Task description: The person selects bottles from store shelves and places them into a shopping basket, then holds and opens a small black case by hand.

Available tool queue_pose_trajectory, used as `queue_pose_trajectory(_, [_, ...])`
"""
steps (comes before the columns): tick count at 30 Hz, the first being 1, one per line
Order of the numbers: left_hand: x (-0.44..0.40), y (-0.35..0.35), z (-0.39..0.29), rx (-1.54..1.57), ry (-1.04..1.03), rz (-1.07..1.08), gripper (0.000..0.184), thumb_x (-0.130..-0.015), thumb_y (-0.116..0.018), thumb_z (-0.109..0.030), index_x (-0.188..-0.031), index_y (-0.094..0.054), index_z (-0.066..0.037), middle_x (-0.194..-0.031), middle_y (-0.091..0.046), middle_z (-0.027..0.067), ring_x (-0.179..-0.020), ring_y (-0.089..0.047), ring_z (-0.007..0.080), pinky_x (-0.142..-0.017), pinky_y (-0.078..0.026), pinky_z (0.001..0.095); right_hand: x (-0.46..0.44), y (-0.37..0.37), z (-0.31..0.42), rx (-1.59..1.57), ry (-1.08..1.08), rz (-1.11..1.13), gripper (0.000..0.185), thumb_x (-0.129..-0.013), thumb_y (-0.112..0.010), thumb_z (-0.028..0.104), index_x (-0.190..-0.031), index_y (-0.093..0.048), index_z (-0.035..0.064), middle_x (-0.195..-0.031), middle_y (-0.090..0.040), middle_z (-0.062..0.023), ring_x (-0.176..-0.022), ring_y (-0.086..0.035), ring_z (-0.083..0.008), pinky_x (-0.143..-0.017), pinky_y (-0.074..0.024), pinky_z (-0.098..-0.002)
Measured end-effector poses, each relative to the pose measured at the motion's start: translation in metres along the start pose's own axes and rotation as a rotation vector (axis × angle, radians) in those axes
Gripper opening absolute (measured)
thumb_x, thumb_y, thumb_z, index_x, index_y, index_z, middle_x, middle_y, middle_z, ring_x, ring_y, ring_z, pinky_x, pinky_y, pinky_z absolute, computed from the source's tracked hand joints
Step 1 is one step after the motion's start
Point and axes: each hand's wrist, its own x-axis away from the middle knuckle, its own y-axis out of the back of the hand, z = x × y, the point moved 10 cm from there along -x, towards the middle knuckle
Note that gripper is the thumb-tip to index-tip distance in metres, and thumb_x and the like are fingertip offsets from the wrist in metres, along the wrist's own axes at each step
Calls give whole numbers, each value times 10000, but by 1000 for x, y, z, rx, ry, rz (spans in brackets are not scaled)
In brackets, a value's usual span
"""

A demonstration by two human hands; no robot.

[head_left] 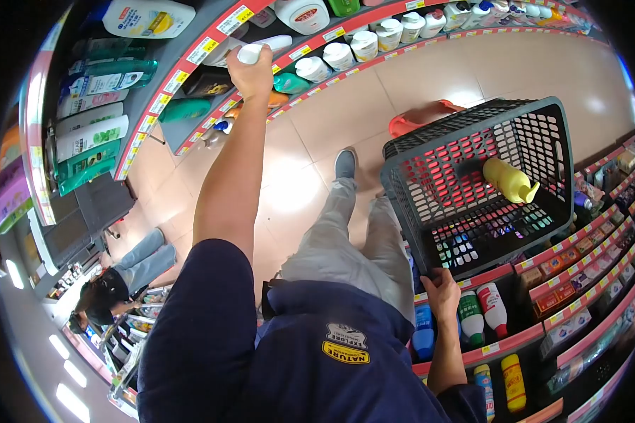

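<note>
At the upper left, my left hand reaches to a shelf with its fingers closed round the white top of a bottle; the rest of that bottle is mostly hidden. Lower right of centre, my right hand grips the near edge of a black shopping basket. The basket is tilted, its opening facing me. A yellow bottle with a pump top lies inside it.
Curved shelves with price labels hold bottles at the upper left and top. More shelves line the right. A red object is behind the basket. Another person is at the far left.
</note>
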Motion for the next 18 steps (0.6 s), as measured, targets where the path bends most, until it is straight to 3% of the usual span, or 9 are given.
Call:
queue_pose_trajectory(6, [-7,11,17,58,-1,3,586,-715,-803,-260,-1124,-556,79,-1014,-640,203,-907,-648,274,-827,-518,377,2,4,1,-37,18,-14,324,-728,-789,209,-957,-646,29,-693,-663,-131,-642,-655,-308,-614,-507,-395])
queue_pose_trajectory(7, [8,27,-12,35,33,1,567,-734,-795,-253,-1127,-556,78,-990,-648,184,-867,-652,247,-797,-527,363,1,3,-2,-42,25,-18,326,-732,-786,209,-964,-643,29,-700,-666,-133,-647,-657,-309,-618,-509,-396])
queue_pose_trajectory(11, [20,52,-8,184,131,89,533,-799,-759,-221,-1163,-523,88,-1017,-633,177,-837,-654,200,-693,-557,311,-3,0,-8,-76,73,1,342,-743,-778,211,-996,-630,34,-732,-678,-142,-675,-667,-314,-631,-514,-399])
queue_pose_trajectory(18, [83,85,-29,291,288,265,436,-886,-674,-175,-1155,-522,132,-1096,-593,196,-905,-661,247,-729,-615,311,-10,6,-6,-247,161,179,375,-756,-773,154,-1045,-600,-12,-767,-676,-157,-684,-667,-286,-631,-512,-370])
